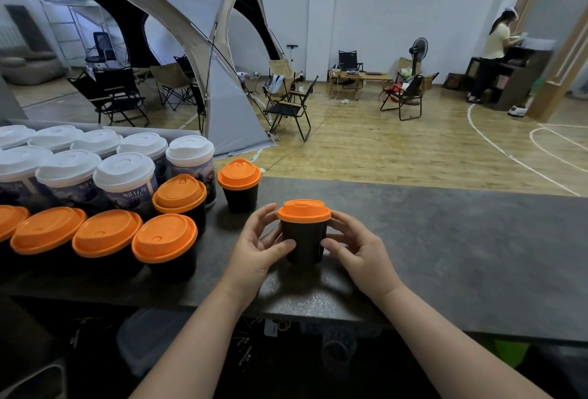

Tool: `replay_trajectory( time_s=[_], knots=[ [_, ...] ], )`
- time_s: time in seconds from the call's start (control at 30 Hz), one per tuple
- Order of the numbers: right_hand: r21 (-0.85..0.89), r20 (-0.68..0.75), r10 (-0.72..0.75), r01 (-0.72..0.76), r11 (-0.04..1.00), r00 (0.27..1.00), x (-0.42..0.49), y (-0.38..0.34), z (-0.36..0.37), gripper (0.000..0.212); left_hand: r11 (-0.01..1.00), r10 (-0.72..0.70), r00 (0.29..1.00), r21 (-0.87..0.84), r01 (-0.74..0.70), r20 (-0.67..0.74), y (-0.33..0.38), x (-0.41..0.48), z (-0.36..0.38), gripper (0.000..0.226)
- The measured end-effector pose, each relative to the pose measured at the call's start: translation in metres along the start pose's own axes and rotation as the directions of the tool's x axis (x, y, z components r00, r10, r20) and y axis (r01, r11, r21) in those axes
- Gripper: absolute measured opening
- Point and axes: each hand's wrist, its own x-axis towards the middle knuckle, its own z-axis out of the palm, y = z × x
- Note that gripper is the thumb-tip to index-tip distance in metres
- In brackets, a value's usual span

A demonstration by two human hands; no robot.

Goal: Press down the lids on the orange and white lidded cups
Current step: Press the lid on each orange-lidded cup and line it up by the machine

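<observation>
Two hands clasp one black cup [304,244] on a speckled grey stone-look counter [445,239].
Far left stand white-lidded cups [124,172] in glossy printed wraps, their writing too small to read. Just in front crowd smooth, round orange-lidded cups [164,238]. At centre the left hand [257,250] and right hand [359,253] curl thumbs and fingers round the tapered dark body, with its domed orange lid [304,210] seated on top.
</observation>
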Motion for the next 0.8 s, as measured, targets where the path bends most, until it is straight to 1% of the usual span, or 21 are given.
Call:
replay_trajectory(
  time_s=[0.13,0.23,0.37,0.53,0.67,0.8],
  knots=[
    [-0.028,0.043,0.015,-0.014,1.000,0.999,0.000,-0.001,-0.001,0.058,1.000,0.013,1.000,-0.004,-0.013,-0.004,0.001,0.001,-0.001,0.058],
    [-0.063,0.075,0.021,-0.016,0.998,0.997,0.001,-0.001,-0.002,0.064,1.000,-0.024,1.000,-0.005,0.024,-0.006,0.003,0.003,-0.002,0.058],
    [-0.039,0.102,0.047,-0.044,0.998,0.994,0.001,0.000,-0.004,0.076,0.996,-0.051,0.999,0.077,0.050,0.007,0.003,0.003,0.000,0.057],
    [-0.055,0.079,0.045,-0.041,0.998,0.996,0.000,0.001,-0.007,0.076,0.984,-0.070,0.998,0.162,0.069,0.000,0.009,-0.001,0.012,0.053],
    [-0.003,0.054,0.065,-0.065,0.998,0.996,-0.013,0.003,-0.030,0.076,0.975,-0.078,0.997,0.211,0.076,0.003,0.008,-0.004,0.042,0.056],
    [0.022,-0.002,0.084,-0.084,0.996,0.996,-0.031,0.008,-0.088,0.080,0.977,-0.068,0.998,0.202,0.064,0.012,-0.014,-0.005,0.107,0.057]
  ],
)
